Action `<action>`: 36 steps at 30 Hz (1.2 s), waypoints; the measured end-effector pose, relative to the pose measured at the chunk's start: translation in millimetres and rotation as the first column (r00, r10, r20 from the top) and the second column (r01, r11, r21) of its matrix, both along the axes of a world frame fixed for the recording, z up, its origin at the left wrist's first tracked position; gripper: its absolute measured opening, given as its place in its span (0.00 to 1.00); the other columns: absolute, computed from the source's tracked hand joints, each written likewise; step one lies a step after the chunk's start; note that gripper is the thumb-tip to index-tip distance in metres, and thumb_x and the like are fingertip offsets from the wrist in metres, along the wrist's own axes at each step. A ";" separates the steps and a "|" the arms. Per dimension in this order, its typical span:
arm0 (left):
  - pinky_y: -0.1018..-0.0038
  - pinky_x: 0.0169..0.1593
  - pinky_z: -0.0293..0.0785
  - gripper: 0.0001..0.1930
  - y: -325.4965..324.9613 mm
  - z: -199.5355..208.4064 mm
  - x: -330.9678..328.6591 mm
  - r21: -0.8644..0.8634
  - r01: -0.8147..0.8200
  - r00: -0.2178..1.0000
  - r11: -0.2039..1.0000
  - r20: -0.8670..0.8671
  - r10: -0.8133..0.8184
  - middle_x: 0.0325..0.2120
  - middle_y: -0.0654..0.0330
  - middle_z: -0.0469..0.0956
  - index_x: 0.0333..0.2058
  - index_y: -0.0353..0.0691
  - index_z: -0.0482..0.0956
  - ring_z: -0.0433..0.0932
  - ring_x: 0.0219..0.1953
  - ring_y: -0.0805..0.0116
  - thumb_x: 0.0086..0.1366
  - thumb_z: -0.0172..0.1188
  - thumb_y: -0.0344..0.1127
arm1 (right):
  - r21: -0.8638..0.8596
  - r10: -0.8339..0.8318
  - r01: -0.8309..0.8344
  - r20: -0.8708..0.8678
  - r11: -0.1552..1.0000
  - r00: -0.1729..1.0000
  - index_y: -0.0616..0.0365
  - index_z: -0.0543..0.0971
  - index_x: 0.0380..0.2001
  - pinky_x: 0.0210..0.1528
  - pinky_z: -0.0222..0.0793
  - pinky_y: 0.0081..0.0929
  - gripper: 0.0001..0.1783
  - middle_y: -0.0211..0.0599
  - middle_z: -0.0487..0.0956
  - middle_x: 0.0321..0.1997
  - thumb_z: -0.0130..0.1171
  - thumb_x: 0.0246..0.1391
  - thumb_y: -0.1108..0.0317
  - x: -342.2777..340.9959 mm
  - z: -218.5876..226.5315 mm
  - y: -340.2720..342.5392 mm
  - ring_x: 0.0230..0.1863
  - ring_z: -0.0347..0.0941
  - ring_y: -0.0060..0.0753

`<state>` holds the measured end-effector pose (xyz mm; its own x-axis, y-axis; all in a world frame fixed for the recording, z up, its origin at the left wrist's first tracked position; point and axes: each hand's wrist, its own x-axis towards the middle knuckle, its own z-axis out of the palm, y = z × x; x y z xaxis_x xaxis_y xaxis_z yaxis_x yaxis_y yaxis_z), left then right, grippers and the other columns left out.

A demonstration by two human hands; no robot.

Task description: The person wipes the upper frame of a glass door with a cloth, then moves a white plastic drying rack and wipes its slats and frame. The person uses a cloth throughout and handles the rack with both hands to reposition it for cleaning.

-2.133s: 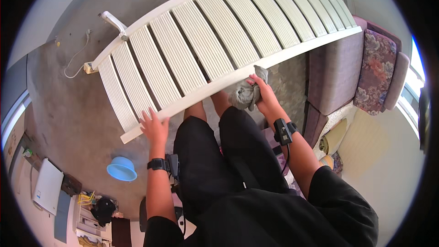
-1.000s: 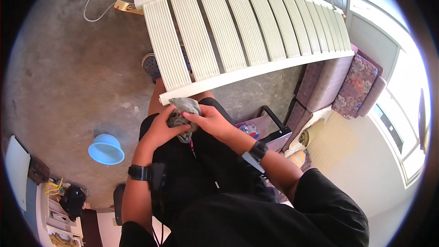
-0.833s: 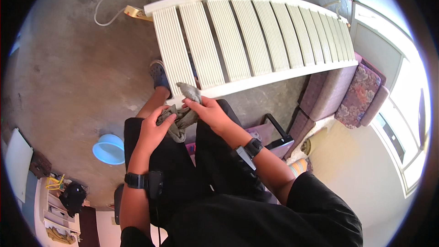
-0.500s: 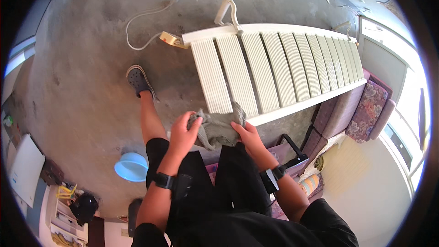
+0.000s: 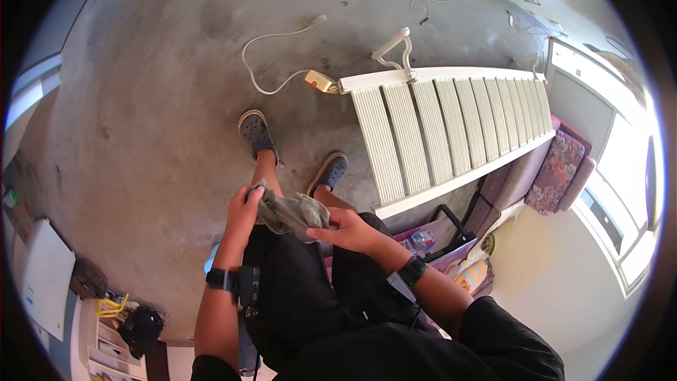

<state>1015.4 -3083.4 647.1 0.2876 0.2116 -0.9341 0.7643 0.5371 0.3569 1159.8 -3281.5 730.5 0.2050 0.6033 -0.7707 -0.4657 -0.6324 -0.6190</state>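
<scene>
A crumpled grey-green cloth [image 5: 289,213] hangs between my two hands, above my lap and clear of the heater. My left hand [image 5: 243,213] pinches its upper left end. The other end is gripped by my right hand [image 5: 347,231], thumb on top and fingers partly hidden by the cloth. To the right stands a long white slatted radiator heater [image 5: 441,130], its nearest ribs a short way beyond my right hand. On its far side sits a white bracket-like handle [image 5: 396,49].
A beige plug box [image 5: 321,82] with a white cord [image 5: 264,90] lies on the floor by the heater's end. My clogs [image 5: 255,131] rest on the concrete. A blue basin [image 5: 211,259] peeks out beside my left forearm. A floral sofa [image 5: 557,173] stands behind the heater.
Both hands have moved left with the cloth, away from the heater's near edge. My view has turned, the second clog now shows, and the basin is mostly covered by my arm.
</scene>
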 end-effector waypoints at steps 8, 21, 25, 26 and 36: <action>0.78 0.35 0.66 0.12 19.7 25.4 58.2 -0.152 0.189 0.982 0.970 0.032 -0.186 0.24 0.71 0.71 0.29 0.36 0.76 0.66 0.30 0.81 0.62 0.66 0.38 | 0.023 0.174 -0.177 0.108 0.984 0.979 0.69 0.80 0.31 0.39 0.70 0.34 0.27 0.46 0.79 0.30 0.73 0.46 0.51 79.0 -1.1 7.6 0.36 0.77 0.41; 0.71 0.60 0.66 0.39 13.0 20.3 193.7 -0.089 0.449 0.819 0.889 0.438 -0.370 0.55 0.60 0.73 0.60 0.34 0.67 0.71 0.56 0.70 0.53 0.76 0.37 | 0.150 -0.331 0.481 -0.552 0.864 0.766 0.60 0.53 0.70 0.63 0.57 0.25 0.35 0.32 0.64 0.65 0.52 0.64 0.67 131.8 -47.6 9.0 0.63 0.57 0.22; 0.71 0.54 0.72 0.34 12.0 -23.0 206.8 -0.082 0.569 0.796 0.818 0.305 -0.523 0.46 0.56 0.79 0.54 0.31 0.72 0.77 0.49 0.68 0.48 0.75 0.34 | 0.336 -0.017 0.051 -0.104 0.941 0.994 0.61 0.61 0.65 0.67 0.54 0.29 0.38 0.43 0.69 0.60 0.60 0.50 0.71 138.0 -97.6 -7.5 0.64 0.61 0.36; 0.70 0.51 0.73 0.31 13.7 -31.9 206.6 -0.010 0.658 0.731 0.753 0.244 -0.637 0.42 0.54 0.81 0.52 0.30 0.74 0.78 0.45 0.67 0.49 0.71 0.34 | 0.189 0.100 -0.123 0.126 0.974 0.987 0.60 0.69 0.58 0.63 0.60 0.33 0.34 0.43 0.74 0.53 0.62 0.43 0.71 142.9 -117.0 -9.5 0.60 0.65 0.43; 0.72 0.46 0.73 0.19 65.6 -55.6 193.3 -0.299 0.380 0.894 0.876 -0.125 -0.430 0.37 0.62 0.79 0.44 0.33 0.78 0.77 0.39 0.71 0.51 0.61 0.27 | -0.446 0.512 -0.254 0.716 0.858 0.474 0.56 0.71 0.54 0.57 0.68 0.41 0.36 0.45 0.75 0.49 0.73 0.39 0.61 169.9 -304.0 36.9 0.58 0.68 0.48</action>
